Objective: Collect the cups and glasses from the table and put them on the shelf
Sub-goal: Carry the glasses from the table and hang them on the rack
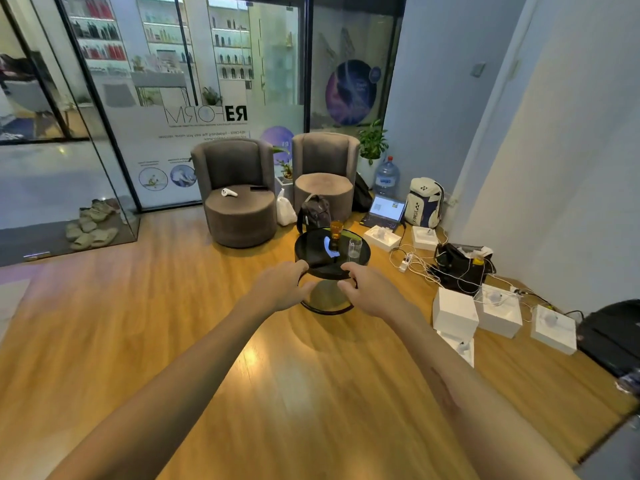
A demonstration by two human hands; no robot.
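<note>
Round black table point(313, 252) on wood floor | amber glass point(336, 231) and clear glass point(355, 248) upright on top, near each other | left hand point(278, 289), right hand point(369, 291) loosely curled, empty, seemingly short of table's near rim.

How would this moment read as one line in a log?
left hand: empty, open | right hand: empty, open | amber glass, clear glass: on round table
</note>
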